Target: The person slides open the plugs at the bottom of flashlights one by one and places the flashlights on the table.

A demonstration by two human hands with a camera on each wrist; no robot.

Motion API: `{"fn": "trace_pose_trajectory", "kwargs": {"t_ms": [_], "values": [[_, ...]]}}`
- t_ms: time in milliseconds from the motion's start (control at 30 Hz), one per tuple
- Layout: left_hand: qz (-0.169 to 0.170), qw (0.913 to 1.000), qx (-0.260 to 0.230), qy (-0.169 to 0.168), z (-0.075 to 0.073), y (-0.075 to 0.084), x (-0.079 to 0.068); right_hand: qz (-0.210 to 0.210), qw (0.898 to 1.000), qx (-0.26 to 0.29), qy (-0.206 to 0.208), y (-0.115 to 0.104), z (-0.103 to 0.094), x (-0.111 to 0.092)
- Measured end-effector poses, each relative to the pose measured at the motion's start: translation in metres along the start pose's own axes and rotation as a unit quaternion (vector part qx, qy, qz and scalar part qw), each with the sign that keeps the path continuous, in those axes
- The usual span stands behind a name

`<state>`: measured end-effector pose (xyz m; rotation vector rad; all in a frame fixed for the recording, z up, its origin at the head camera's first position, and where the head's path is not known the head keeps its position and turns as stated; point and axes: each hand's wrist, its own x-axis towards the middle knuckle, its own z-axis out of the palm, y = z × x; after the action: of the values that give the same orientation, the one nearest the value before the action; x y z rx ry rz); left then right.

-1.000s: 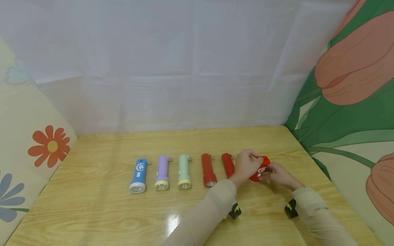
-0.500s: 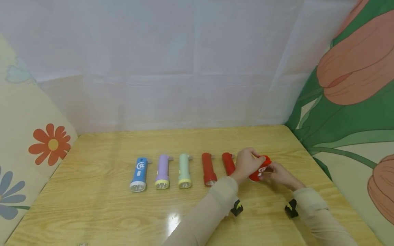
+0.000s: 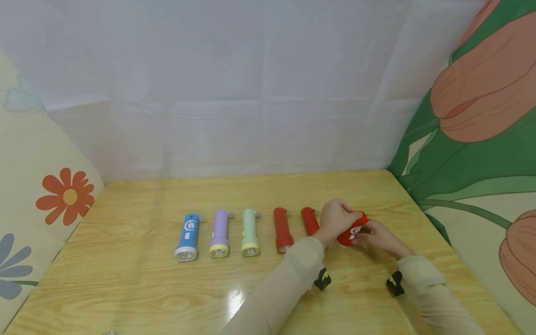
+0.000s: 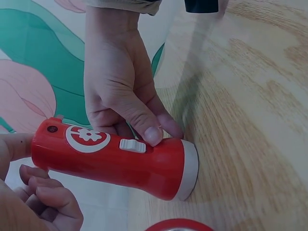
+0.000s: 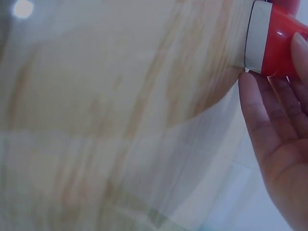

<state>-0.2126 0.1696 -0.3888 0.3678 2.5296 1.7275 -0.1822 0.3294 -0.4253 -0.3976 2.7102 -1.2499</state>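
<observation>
A red flashlight with a white rim, white switch and white flower emblem stands tilted, its lens end down at the table, between both hands. My right hand grips it near the lens end; in the left wrist view its thumb presses beside the switch. At the tail end, my left hand holds the flashlight, some fingers curled below it. In the right wrist view, the right fingers lie along the underside of the white rim. Another red flashlight lies partly hidden behind the left hand.
To the left, in a row on the wooden table, lie a blue flashlight, a purple one, a mint green one and a red one. A white cloth hangs behind; flowered panels flank the table.
Both hands stay on the red flashlight at nearly the same spot. It stands marginally more upright; the head view shifts slightly.
</observation>
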Motion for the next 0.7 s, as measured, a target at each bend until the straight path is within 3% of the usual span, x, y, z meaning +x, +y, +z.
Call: {"fn": "trace_pose_trajectory", "kwargs": {"t_ms": [700], "values": [[-0.011,0.9999,-0.007,0.011,0.003,0.0028,-0.0044,-0.013,1.0,0.022,0.0,-0.0003,0.0007,-0.0014]]}}
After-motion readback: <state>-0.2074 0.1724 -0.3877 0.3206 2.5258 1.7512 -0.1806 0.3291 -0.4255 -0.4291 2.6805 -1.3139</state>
